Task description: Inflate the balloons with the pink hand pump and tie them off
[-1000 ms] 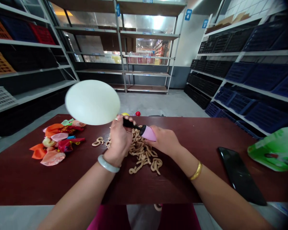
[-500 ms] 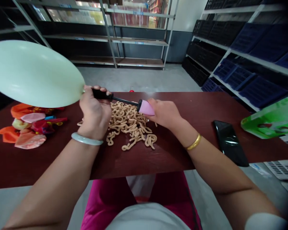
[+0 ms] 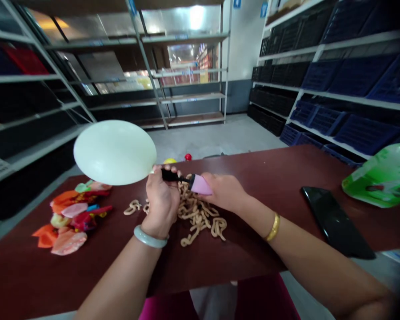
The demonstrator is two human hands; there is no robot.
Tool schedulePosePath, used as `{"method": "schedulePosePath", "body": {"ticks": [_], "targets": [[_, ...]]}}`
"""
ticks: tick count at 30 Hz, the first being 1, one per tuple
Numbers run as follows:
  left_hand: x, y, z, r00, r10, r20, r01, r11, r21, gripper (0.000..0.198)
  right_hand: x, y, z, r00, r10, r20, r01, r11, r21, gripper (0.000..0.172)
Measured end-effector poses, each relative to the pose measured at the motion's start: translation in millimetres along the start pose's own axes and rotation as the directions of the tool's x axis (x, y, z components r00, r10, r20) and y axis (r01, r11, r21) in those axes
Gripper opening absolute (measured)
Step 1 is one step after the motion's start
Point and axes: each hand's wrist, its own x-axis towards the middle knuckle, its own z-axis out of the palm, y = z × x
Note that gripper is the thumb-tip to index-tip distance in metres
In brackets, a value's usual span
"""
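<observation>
My left hand (image 3: 162, 195) is wrapped round the black barrel of a hand pump (image 3: 170, 175), pinching the neck of an inflated pale green balloon (image 3: 115, 152) at the pump's tip. The pump's pink handle (image 3: 201, 185) is in my right hand (image 3: 225, 191), whose fingers are closed on it. Little of the rod shows between barrel and handle. Beneath both hands lies a pile of tan, curly strands (image 3: 200, 218) on the dark red table (image 3: 253, 249).
Deflated coloured balloons (image 3: 75, 215) lie at the table's left. A black phone (image 3: 335, 220) and a green bag (image 3: 380, 178) are at the right. Beyond the table are a red ball (image 3: 188, 157), a yellow object (image 3: 170, 161) and shelves with blue crates (image 3: 356, 133).
The camera view has tilted up. My hands have come closer together, pushing the pink handle toward the barrel, so less rod shows. The balloon appears smaller and farther right.
</observation>
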Motion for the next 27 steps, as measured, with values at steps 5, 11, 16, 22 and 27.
{"method": "schedulePosePath", "body": {"ticks": [5, 11, 16, 22, 27], "targets": [[42, 37, -27.2, 0.991, 0.047, -0.127, -0.052, 0.998, -0.037, 0.011, 5, 13, 6, 0.999, -0.032, -0.015, 0.032, 0.999, -0.029, 0.048], [53, 42, -39.6, 0.981, 0.048, -0.190, -0.065, 0.994, -0.086, 0.016, 3, 24, 8, 0.998, -0.054, -0.034, 0.051, 0.995, -0.085, 0.042], [23, 5, -23.7, 0.995, 0.006, -0.097, -0.017, 0.993, -0.116, 0.011, 2, 19, 6, 0.999, -0.034, -0.031, 0.030, 0.994, -0.108, 0.041], [-19, -24, 1.0, 0.995, -0.101, -0.009, 0.099, 0.988, -0.116, 0.019, -1, 3, 1, 1.000, 0.019, 0.021, -0.018, 0.999, -0.044, 0.040], [-24, -21, 7.6, 0.997, -0.065, -0.031, 0.062, 0.995, -0.083, 0.021, -2, -5, 4, 1.000, 0.013, 0.003, -0.013, 1.000, 0.019, 0.043]]}}
